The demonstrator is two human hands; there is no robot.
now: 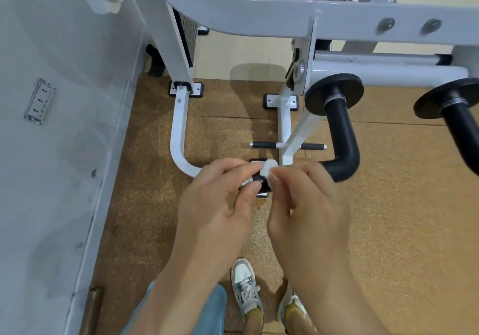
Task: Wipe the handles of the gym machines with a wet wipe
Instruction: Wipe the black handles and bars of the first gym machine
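I have both hands together at the centre of the frame. The left hand (217, 199) and the right hand (308, 205) meet at their fingertips, above the brown floor (388, 205). Between them sits the wet wipe (268, 169), a small white wad. The right fingers are pinched on it, and the left fingers curl in to grip its other edge, as far as I can make out. It looks bunched rather than spread flat.

The wipe touches no part of the machine. The nearest curved black handle (342, 137) hangs just right of my hands, its lower end close to the right knuckles but apart from them. A second black handle (460, 129) sits at the right edge of the frame. Two short black grips (261, 144) lie on a low crossbar just above the hands, fixed to the white frame (259, 20).

My reading is that I am at the preparing step, readying the wipe, with the wiping itself not yet begun here. I see no damp sheen on either handle, so I cannot tell whether any has been cleaned. What is left, I judge, is both curved handles, and possibly the short grips too.
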